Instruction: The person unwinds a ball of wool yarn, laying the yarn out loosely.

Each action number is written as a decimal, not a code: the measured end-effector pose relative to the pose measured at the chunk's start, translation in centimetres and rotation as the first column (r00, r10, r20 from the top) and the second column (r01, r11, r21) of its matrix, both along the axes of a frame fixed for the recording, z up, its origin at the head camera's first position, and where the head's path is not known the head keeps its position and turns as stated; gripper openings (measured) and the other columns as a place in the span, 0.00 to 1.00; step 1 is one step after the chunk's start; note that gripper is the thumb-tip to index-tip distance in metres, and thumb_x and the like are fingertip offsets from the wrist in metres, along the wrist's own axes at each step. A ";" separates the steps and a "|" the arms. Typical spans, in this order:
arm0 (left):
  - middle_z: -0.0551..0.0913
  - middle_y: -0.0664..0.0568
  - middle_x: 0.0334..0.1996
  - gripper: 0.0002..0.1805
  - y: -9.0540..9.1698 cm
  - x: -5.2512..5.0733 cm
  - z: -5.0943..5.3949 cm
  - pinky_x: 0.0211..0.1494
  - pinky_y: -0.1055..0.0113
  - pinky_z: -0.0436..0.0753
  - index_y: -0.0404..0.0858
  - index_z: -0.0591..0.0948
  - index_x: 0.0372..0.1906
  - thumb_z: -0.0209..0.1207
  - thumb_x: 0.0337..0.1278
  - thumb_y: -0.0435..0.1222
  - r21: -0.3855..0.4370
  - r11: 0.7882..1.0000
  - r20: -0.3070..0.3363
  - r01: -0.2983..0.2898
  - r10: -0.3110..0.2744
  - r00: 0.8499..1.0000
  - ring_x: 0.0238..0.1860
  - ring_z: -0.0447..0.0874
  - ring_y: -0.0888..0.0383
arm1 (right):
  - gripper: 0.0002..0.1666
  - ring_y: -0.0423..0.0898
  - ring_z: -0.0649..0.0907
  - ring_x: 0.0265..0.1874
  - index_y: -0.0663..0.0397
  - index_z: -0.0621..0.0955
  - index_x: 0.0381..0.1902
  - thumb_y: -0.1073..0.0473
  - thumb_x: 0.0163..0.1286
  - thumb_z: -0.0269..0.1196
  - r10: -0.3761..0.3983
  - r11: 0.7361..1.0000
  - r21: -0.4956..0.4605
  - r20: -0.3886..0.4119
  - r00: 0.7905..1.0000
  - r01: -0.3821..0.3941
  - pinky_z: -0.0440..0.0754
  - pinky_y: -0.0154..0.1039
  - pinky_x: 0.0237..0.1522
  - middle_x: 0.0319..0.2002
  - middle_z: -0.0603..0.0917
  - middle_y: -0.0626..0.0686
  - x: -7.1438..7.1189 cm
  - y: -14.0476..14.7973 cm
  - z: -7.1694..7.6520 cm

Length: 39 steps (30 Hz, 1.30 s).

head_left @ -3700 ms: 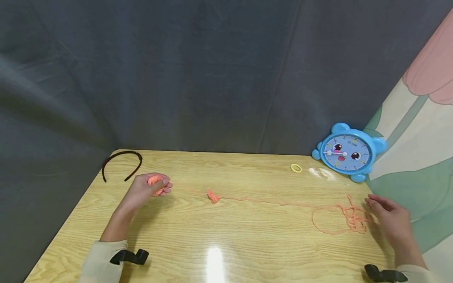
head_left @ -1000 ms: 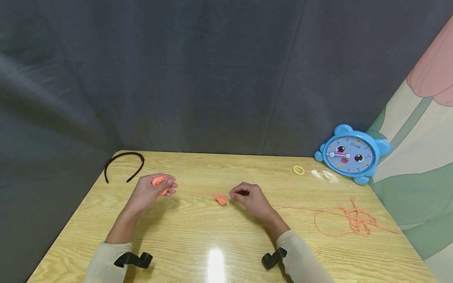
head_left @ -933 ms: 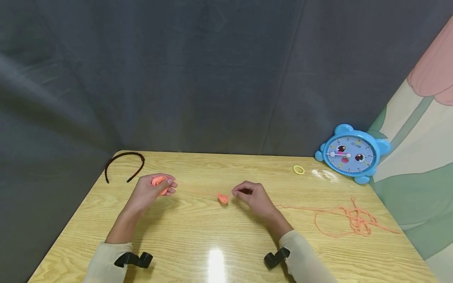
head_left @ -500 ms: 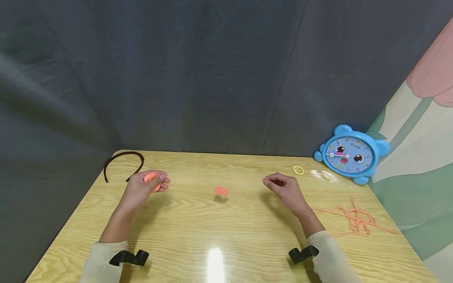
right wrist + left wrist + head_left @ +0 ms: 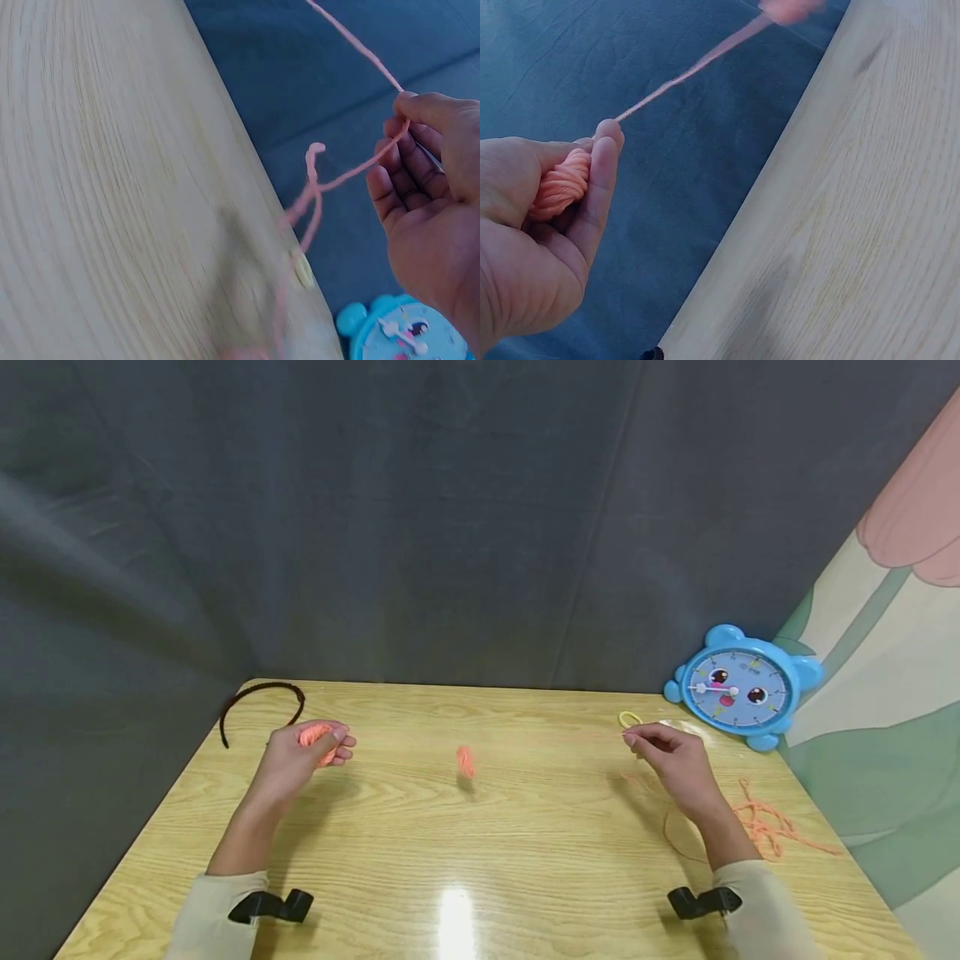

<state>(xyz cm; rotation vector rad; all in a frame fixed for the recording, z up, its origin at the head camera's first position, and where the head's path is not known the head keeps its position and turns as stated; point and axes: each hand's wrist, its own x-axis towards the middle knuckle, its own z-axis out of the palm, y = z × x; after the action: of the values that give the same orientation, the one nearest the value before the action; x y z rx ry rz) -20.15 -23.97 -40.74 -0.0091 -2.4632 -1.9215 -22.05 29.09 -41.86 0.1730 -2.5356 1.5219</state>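
Note:
My left hand point(image 5: 303, 760) holds a wound ball of coral yarn point(image 5: 561, 186) in its curled fingers and thumb. From its fingertips a strand of yarn point(image 5: 682, 77) runs taut toward the right. Partway along, a small coral yarn bundle point(image 5: 466, 762) hangs above the table, its shadow just below it. At the other end my right hand point(image 5: 675, 768) pinches the strand point(image 5: 367, 54) between thumb and forefinger. Past this pinch a twisted loop of yarn point(image 5: 313, 176) dangles. Loose, tangled yarn point(image 5: 767, 831) lies on the table behind the right wrist.
A yellow ring point(image 5: 628, 719) lies just beyond the right fingertips. The blue animal-shaped clock point(image 5: 738, 689) leans at the back right corner. A dark headband point(image 5: 258, 687) is at the back left, partly behind the left hand. A grey curtain point(image 5: 450, 527) stands behind the wooden table point(image 5: 420, 877).
The right hand first came from the far right to beside the small bundle, then drew the strand back rightward and up. The bundle has risen off the table. The left hand shifted slightly left.

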 end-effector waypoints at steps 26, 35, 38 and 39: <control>0.90 0.63 0.38 0.26 -0.6 0.0 0.0 0.48 0.74 0.87 0.26 0.79 0.60 0.60 0.75 0.45 -0.011 1.000 -0.019 -0.024 0.024 1.000 0.40 0.91 0.67 | 0.11 0.31 0.81 0.30 0.45 0.90 0.42 0.62 0.76 0.62 -0.190 0.965 -0.189 -0.033 0.981 0.181 0.74 0.17 0.38 0.28 0.87 0.33 4.4 13.5 2.3; 0.89 0.64 0.38 0.27 -0.9 0.0 0.2 0.49 0.73 0.88 0.25 0.79 0.61 0.60 0.75 0.46 -0.015 0.999 -0.019 -0.038 0.037 0.999 0.40 0.90 0.68 | 0.06 0.29 0.81 0.29 0.38 0.89 0.40 0.54 0.76 0.65 -0.350 0.907 -0.220 0.078 0.933 0.359 0.72 0.17 0.34 0.27 0.86 0.30 5.9 17.1 1.1; 0.89 0.64 0.38 0.26 -0.9 0.0 0.3 0.49 0.73 0.88 0.26 0.79 0.60 0.60 0.75 0.45 -0.008 0.999 -0.025 -0.038 0.038 0.999 0.40 0.90 0.67 | 0.06 0.26 0.79 0.31 0.29 0.87 0.43 0.45 0.76 0.63 -0.429 0.894 -0.064 0.167 0.888 0.444 0.68 0.20 0.33 0.29 0.83 0.24 6.4 18.3 0.1; 0.89 0.64 0.38 0.26 -0.9 0.1 0.3 0.49 0.72 0.88 0.26 0.80 0.59 0.60 0.75 0.46 -0.007 0.999 -0.026 -0.039 0.039 0.999 0.40 0.90 0.67 | 0.07 0.25 0.78 0.32 0.28 0.86 0.45 0.43 0.76 0.62 -0.448 0.888 -0.019 0.189 0.874 0.460 0.66 0.21 0.33 0.29 0.82 0.23 6.6 18.8 -0.3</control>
<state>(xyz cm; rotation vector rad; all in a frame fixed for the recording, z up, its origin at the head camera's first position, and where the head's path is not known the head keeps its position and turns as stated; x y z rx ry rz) -20.10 -24.91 -40.43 0.0131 -2.4358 -1.8842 -15.48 47.86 -42.18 -0.5596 -2.4102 1.4692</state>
